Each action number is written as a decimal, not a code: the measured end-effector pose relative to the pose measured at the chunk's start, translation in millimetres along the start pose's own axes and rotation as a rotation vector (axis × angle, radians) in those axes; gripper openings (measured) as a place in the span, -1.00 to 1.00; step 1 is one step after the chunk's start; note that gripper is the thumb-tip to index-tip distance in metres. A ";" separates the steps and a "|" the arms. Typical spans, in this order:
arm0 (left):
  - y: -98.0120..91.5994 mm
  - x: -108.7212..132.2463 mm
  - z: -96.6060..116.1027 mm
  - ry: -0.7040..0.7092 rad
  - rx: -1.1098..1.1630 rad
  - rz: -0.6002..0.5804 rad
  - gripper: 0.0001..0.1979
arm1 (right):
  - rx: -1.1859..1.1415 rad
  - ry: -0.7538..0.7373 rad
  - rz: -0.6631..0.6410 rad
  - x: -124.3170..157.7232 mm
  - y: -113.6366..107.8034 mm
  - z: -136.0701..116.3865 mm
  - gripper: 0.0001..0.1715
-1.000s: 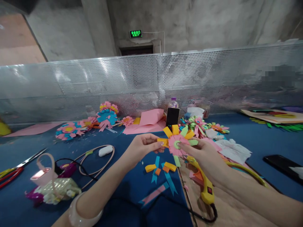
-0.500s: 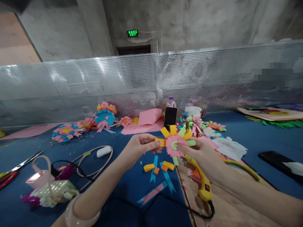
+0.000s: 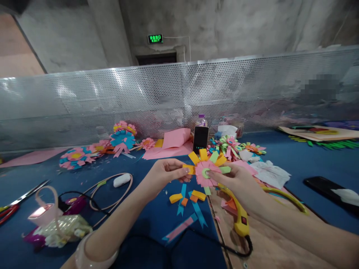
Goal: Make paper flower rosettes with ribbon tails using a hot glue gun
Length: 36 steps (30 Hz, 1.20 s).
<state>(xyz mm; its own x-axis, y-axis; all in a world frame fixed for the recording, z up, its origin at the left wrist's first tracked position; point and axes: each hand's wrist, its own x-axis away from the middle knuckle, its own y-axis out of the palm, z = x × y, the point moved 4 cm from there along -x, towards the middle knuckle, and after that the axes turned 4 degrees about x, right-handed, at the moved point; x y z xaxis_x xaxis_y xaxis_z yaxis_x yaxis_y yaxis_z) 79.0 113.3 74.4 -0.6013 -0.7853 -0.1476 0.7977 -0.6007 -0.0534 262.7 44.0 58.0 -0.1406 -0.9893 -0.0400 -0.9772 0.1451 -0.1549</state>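
Note:
A paper flower (image 3: 206,172) with a pink fringed middle, a pale green centre and yellow and green loop petals is held up between both hands. My left hand (image 3: 172,170) pinches a yellow petal on its left side. With the thumb on the green centre and the fingers behind, my right hand (image 3: 234,177) grips the flower from the right. Below it on the blue table lie yellow paper loops (image 3: 176,198) and blue paper strips (image 3: 199,215). A yellow glue gun (image 3: 241,220) rests under my right forearm; its front end is partly hidden.
Scissors (image 3: 26,196) and a cable with a white plug (image 3: 121,180) lie left. Finished paper flowers (image 3: 77,157) and pink sheets (image 3: 176,139) line the back near an upright phone (image 3: 201,138). Crumpled tissue (image 3: 269,173) and a black phone (image 3: 331,190) sit right. A perforated metal screen (image 3: 140,101) stands behind.
The view has shifted very slightly. Both hands keep the same hold on the paper flower, and nothing on the table has visibly moved.

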 end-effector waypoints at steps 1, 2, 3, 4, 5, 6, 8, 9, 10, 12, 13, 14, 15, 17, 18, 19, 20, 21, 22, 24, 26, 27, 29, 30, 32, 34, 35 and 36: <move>0.2 0.2 0.5 0.000 0.001 0.000 -0.85 | 0.002 -0.009 0.005 -0.3 -0.2 0.3 -0.55; 0.5 0.5 1.1 -0.001 0.002 0.001 -0.85 | 0.004 -0.016 0.011 -0.6 -0.5 0.8 -0.55; 0.8 0.7 1.7 -0.002 0.002 0.002 -0.85 | 0.007 -0.021 0.018 -0.9 -0.9 1.5 -0.54; 1.2 0.9 2.3 -0.003 0.002 0.002 -0.85 | 0.010 -0.024 0.023 -1.2 -1.1 2.3 -0.54; 1.5 1.1 2.8 -0.004 0.003 0.001 -0.85 | 0.010 -0.024 0.022 -1.4 -1.2 3.1 -0.54; 1.8 1.3 3.3 -0.006 0.004 0.001 -0.85 | 0.010 -0.022 0.017 -1.4 -1.2 3.7 -0.54; 2.1 1.7 4.1 -0.011 0.008 0.001 -0.85 | 0.007 -0.016 0.003 -1.3 -0.9 4.2 -0.55; 2.1 1.8 4.5 -0.013 0.010 0.002 -0.85 | 0.005 -0.015 -0.003 -1.0 -0.8 4.0 -0.55; 2.1 1.9 4.8 -0.015 0.012 0.002 -0.84 | 0.004 -0.014 -0.007 -0.8 -0.8 3.6 -0.55; 2.0 1.9 5.2 -0.018 0.015 0.001 -0.84 | 0.004 -0.016 -0.011 -0.4 -0.7 2.4 -0.55; 1.9 1.8 5.2 -0.021 0.016 0.000 -0.83 | 0.004 -0.017 -0.014 -0.3 -0.7 2.0 -0.55; 1.8 1.7 5.2 -0.024 0.016 -0.001 -0.83 | 0.004 -0.016 -0.018 -0.3 -0.6 1.7 -0.55; 1.6 1.6 5.1 -0.028 0.016 -0.003 -0.82 | 0.004 -0.014 -0.021 -0.2 -0.6 1.8 -0.55; 1.4 1.5 4.8 -0.034 0.017 -0.008 -0.82 | 0.001 -0.008 -0.025 -0.2 -0.6 2.5 -0.55; 1.3 1.6 4.6 -0.037 0.018 -0.010 -0.82 | -0.003 -0.003 -0.027 -0.1 -0.6 3.1 -0.54; 1.2 1.7 4.5 -0.039 0.019 -0.012 -0.83 | -0.009 0.003 -0.029 0.0 -0.5 3.7 -0.54; 1.2 2.0 4.5 -0.041 0.022 -0.015 -0.83 | -0.015 0.007 -0.030 0.1 -0.5 4.2 -0.54; 1.2 2.2 4.5 -0.043 0.024 -0.017 -0.83 | -0.018 0.009 -0.029 0.2 -0.5 4.5 -0.54; 1.2 2.5 4.5 -0.044 0.026 -0.018 -0.83 | -0.019 0.010 -0.028 0.3 -0.5 4.7 -0.54; 1.3 2.9 4.8 -0.045 0.027 -0.019 -0.84 | -0.017 0.010 -0.022 0.5 -0.7 4.4 -0.55; 1.4 3.1 5.2 -0.043 0.029 -0.020 -0.84 | -0.010 0.012 -0.022 0.7 -0.7 3.7 -0.56; 1.4 3.2 5.3 -0.042 0.030 -0.020 -0.84 | -0.006 0.013 -0.024 0.8 -0.7 3.3 -0.56; 1.3 3.5 5.4 -0.043 0.032 -0.023 -0.84 | 0.004 0.008 -0.026 1.2 -0.6 2.1 -0.56; 1.3 3.7 5.3 -0.044 0.032 -0.024 -0.84 | 0.008 0.004 -0.025 1.5 -0.7 1.5 -0.56; 1.3 4.0 5.3 -0.046 0.035 -0.026 -0.84 | 0.009 0.001 -0.022 2.1 -0.8 0.5 -0.56; 1.8 4.0 5.8 -0.045 0.041 -0.027 -0.84 | -0.002 -0.001 -0.017 2.3 -1.0 -0.3 -0.55; 2.3 3.9 6.3 -0.043 0.046 -0.027 -0.84 | -0.006 -0.003 -0.014 2.2 -1.0 -0.9 -0.54; 2.9 3.6 6.8 -0.041 0.051 -0.027 -0.84 | -0.007 -0.004 -0.009 2.0 -0.9 -1.6 -0.54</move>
<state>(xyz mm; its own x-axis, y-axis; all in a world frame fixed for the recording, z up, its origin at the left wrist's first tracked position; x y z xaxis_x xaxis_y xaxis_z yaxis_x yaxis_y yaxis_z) 78.9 107.8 80.5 -0.6244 -0.7739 -0.1058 0.7786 -0.6274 -0.0062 263.0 41.9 59.7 -0.1310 -0.9905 -0.0421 -0.9796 0.1358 -0.1481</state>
